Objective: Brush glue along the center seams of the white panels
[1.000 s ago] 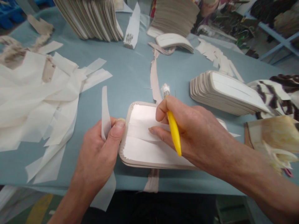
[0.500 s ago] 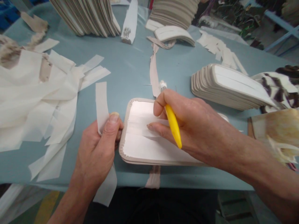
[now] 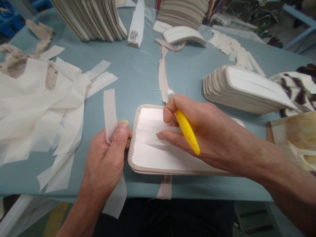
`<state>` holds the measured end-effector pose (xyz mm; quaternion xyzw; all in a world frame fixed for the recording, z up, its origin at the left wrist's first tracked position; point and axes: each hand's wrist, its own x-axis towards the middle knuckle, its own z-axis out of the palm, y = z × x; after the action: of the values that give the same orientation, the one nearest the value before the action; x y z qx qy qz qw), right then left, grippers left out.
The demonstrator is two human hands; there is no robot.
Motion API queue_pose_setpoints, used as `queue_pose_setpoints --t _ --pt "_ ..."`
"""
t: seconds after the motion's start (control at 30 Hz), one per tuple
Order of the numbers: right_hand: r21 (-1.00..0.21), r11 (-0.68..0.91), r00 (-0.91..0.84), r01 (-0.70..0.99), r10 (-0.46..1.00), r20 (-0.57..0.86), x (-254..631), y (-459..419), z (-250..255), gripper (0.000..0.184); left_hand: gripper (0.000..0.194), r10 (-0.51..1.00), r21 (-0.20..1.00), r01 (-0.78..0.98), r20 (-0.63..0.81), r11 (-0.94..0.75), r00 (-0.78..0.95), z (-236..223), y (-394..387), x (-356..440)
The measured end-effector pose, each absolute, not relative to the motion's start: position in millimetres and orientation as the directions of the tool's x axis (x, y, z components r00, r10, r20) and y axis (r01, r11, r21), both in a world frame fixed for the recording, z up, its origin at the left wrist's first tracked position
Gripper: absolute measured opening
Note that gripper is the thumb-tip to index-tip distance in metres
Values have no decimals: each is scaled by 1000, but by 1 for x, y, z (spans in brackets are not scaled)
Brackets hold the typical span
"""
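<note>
My left hand (image 3: 108, 154) is closed, with a pale strip (image 3: 110, 107) pinched under the thumb; the strip's lower end hangs past the table's front edge. Its fingertips are beside the left end of a rounded panel (image 3: 150, 156), which has a white face and a gathered beige rim. Over that panel, my right hand (image 3: 195, 128) is closed around a yellow-handled tool (image 3: 188, 131). The tool's metal end points away from me and carries something white; its exact kind is unclear. The right thumb is over the white face, and the right forearm hides part of the panel.
Loose pale strips (image 3: 59, 112) are heaped at the left. Stacked panels (image 3: 89, 19) stand at the back left, others (image 3: 184, 13) at the back, and a further stack (image 3: 229, 89) lies at right. A beige fabric strip (image 3: 163, 72) runs across the blue-green table (image 3: 133, 72).
The lower end of the yellow handle has swung slightly right. The whole view has shifted a little, with both hands and the panel appearing slightly further right. Both grips are the same.
</note>
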<state>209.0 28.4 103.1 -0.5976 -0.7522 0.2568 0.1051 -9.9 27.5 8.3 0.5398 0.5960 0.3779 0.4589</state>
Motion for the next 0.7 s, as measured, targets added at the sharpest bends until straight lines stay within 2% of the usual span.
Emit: queue_pose_setpoints --t 0.4,0.7 --pt "-590 209 -330 780 938 -104 214 34 103 24 51 991 942 312 -135 122 23 8 27 -12" --pt "-584 229 -348 779 932 -98 218 36 103 21 50 993 945 313 -110 94 33 7 27 -11"
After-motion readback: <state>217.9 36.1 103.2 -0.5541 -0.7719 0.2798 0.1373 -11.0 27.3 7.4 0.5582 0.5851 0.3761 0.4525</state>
